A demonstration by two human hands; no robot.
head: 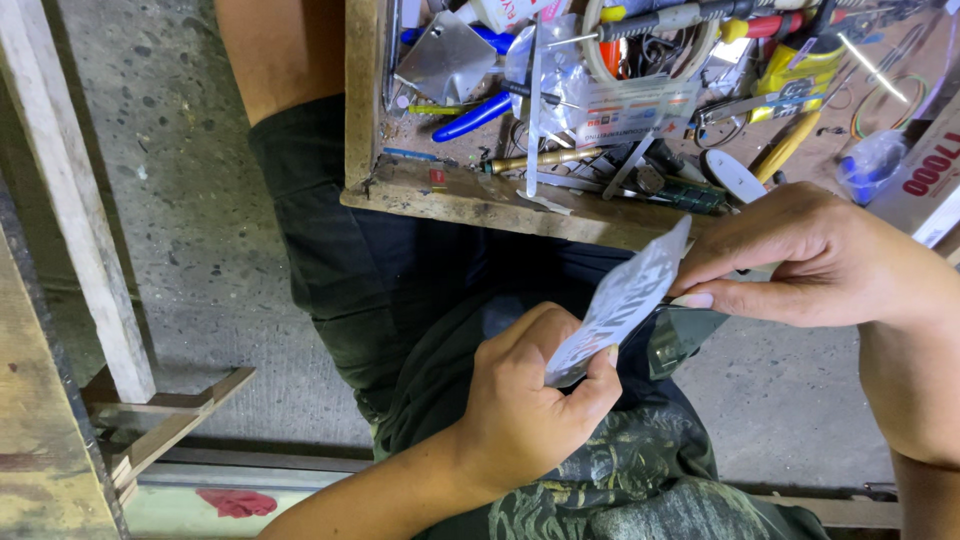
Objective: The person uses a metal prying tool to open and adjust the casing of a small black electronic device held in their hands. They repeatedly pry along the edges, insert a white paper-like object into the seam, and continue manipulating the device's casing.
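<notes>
Both my hands hold a small flat plastic packet (620, 305), white and grey with printing, stretched at a slant between them over my lap. My left hand (530, 400) pinches its lower end with thumb and fingers closed. My right hand (810, 260) grips the upper end at the edge of the wooden tray (470, 200). What is inside the packet cannot be made out.
The wooden tray is crowded with tools: blue-handled pliers (470, 117), a screwdriver (700, 15), a metal plate (445, 60), a yellow tool (790, 70), clear bags (870, 165). A wooden frame (75, 220) stands left on the concrete floor (200, 200). A red rag (235, 502) lies below.
</notes>
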